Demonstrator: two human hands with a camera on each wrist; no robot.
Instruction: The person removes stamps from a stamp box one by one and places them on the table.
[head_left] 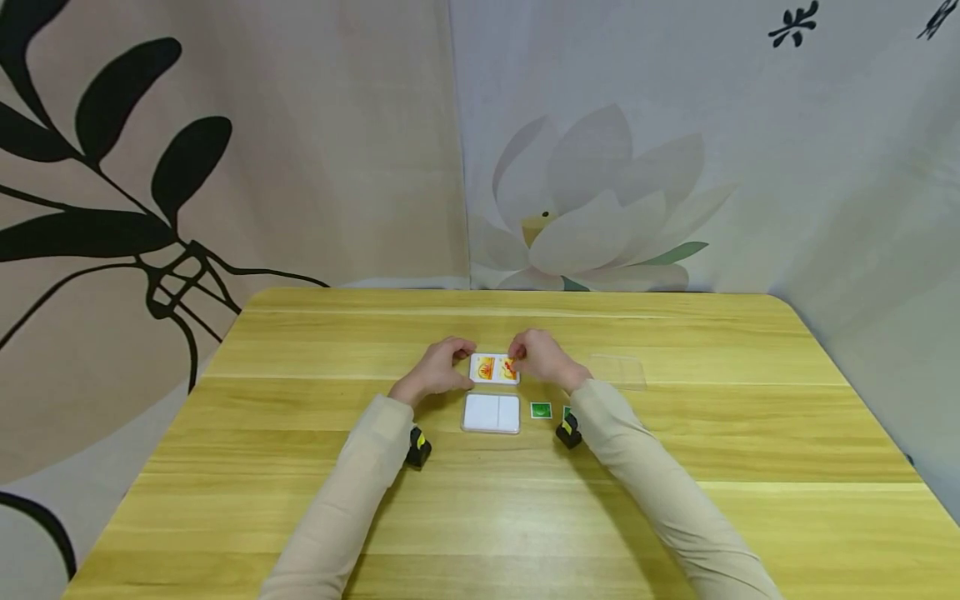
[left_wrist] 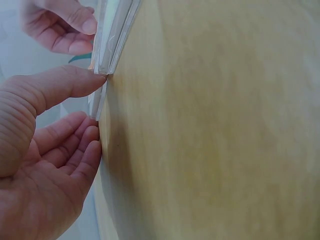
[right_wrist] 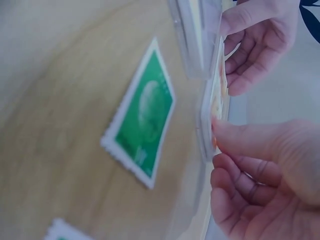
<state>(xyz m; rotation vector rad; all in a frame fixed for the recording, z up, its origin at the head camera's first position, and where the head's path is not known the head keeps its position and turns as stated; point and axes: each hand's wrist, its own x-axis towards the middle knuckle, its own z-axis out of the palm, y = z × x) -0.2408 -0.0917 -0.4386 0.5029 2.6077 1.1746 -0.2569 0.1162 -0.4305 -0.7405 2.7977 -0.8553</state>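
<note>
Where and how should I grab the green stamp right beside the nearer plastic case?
Probably best: lift the near edge of the green stamp with a fingernail, coming from the person's side, then pinch it. It lies thin and nearly flat on the table; the nearer plastic case sits to its left, another stamp to its right.

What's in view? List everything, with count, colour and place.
Far case: one, white with clear edges, between the hands
Orange pictures: two, orange-yellow, in far case
Near case: one, white and clear, nearer the person
Green stamps: two, white-edged, right of near case, one partly hidden
Clear sheet: one, transparent, right
Table: one, yellow wood, beneath
Backdrop: pale, plant-printed, behind
Wrist cameras: two, black-yellow, at wrists
Sleeves: two, beige, foreground
Left hand: one, bare, far case's left end
Right hand: one, bare, its right end
</note>
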